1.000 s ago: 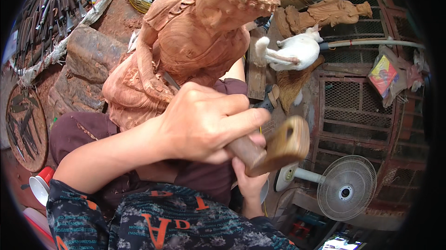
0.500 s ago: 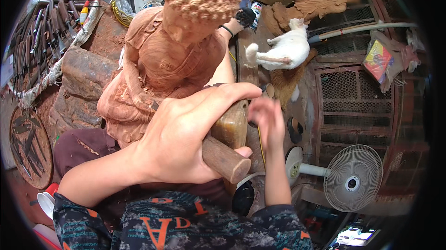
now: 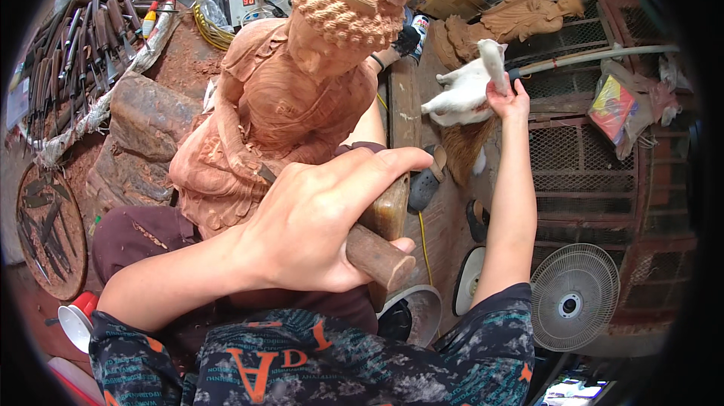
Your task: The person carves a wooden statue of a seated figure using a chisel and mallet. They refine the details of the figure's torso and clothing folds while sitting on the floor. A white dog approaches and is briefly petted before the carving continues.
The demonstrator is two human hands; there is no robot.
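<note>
My left hand [image 3: 302,217] is closed round the thick wooden handle [image 3: 381,256] of a chisel, whose dark metal blade [image 3: 266,173] shows beside the statue's lap. A worn wooden block [image 3: 391,210] lies under the index finger and thumb of that hand, its lower part hidden. The reddish-brown carved wooden statue [image 3: 275,100], a seated figure with curled hair, stands upright before me. Off to the right, my right hand [image 3: 511,104] reaches a white cat [image 3: 460,94]. Its fingers curl against a raised part of the cat, with the thumb apart; some fingers are hidden.
Many carving tools [image 3: 94,40] lie at the far left, near a round tray of dark blades [image 3: 49,232]. A fan [image 3: 575,300] stands at the right. A second carved figure [image 3: 520,19] lies behind the cat. Another person's dark-gloved hand [image 3: 407,40] shows beyond the statue.
My right hand has left the wooden block and moved up and right to the cat. The cat has shifted its pose. My left hand keeps its grip.
</note>
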